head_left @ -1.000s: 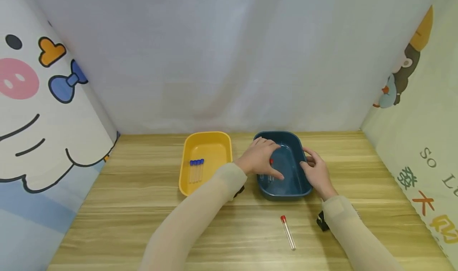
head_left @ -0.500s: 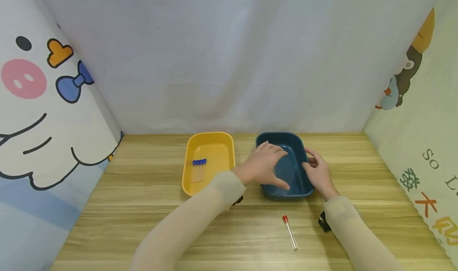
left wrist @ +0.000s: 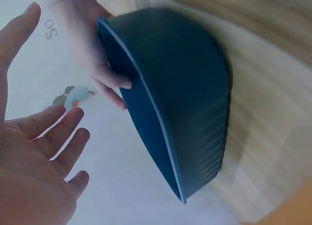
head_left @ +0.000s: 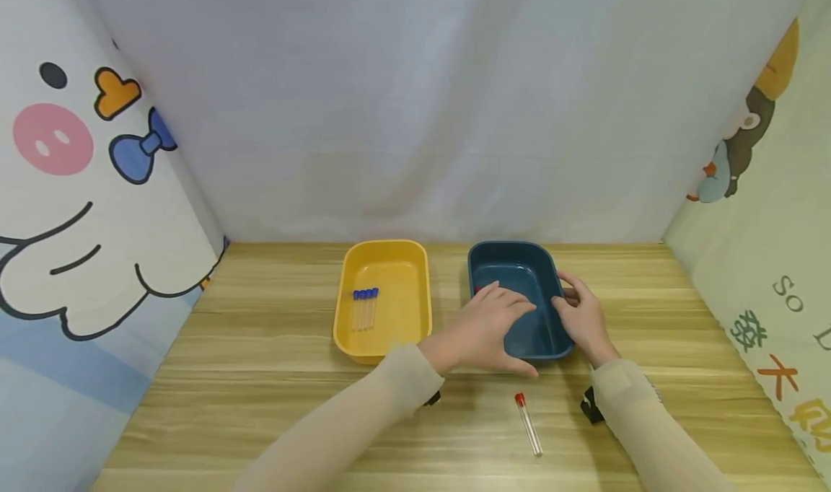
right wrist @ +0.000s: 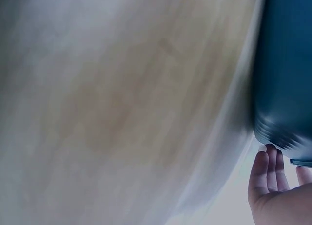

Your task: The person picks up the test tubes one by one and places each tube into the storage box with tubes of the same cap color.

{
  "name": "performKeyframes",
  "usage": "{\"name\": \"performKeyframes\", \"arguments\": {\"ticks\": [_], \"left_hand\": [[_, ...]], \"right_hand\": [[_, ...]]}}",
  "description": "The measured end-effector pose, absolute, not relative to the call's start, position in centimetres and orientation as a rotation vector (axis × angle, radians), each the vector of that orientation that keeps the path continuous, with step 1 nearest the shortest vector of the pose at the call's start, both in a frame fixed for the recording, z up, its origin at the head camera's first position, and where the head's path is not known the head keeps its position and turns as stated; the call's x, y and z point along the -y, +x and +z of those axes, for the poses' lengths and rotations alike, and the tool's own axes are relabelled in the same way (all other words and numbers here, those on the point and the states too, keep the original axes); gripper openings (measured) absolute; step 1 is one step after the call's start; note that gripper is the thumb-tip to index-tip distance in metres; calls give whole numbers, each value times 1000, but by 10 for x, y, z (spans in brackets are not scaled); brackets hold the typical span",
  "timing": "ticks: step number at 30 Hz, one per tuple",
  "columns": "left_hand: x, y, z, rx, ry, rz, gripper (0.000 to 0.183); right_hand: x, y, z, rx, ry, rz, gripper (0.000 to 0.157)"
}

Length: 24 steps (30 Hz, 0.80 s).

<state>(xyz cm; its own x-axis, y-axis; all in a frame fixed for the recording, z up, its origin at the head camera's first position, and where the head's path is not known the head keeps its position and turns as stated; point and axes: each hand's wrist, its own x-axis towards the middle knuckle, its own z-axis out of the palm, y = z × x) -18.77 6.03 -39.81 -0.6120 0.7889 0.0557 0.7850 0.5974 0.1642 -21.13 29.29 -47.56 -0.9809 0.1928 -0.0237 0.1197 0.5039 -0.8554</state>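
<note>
My left hand (head_left: 487, 330) hovers over the near left side of a dark blue plastic bin (head_left: 519, 272). Its fingers are spread and hold nothing; the left wrist view shows the bare palm (left wrist: 34, 171). On the opposite side, my right hand (head_left: 583, 322) grips the bin's right rim between thumb and fingers. A red cap (head_left: 478, 289) peeks out inside the bin beside my left fingers; whatever lies under that hand is hidden. On the table in front of the bin lies a clear test tube with a red cap (head_left: 529, 425), touched by neither hand.
To the left stands a yellow plastic bin (head_left: 396, 265) with several blue-capped test tubes (head_left: 365, 309) lying side by side in it. A pale curtain (head_left: 415, 117) closes off the back of the wooden table (head_left: 273, 319), and printed sheets hang at both sides.
My left hand has drawn back toward me, from over the blue bin's middle to its near edge, fingers still spread. My right hand keeps its grip. The view has shifted slightly.
</note>
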Motion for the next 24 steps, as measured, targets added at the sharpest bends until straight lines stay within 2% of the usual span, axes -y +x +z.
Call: {"name": "performKeyframes", "arguments": {"ticks": [24], "left_hand": [[-50, -147, -436, -2644, 1382, 495, 91]], "right_hand": [[-292, -209, -472, 2675, -255, 1479, 53]]}}
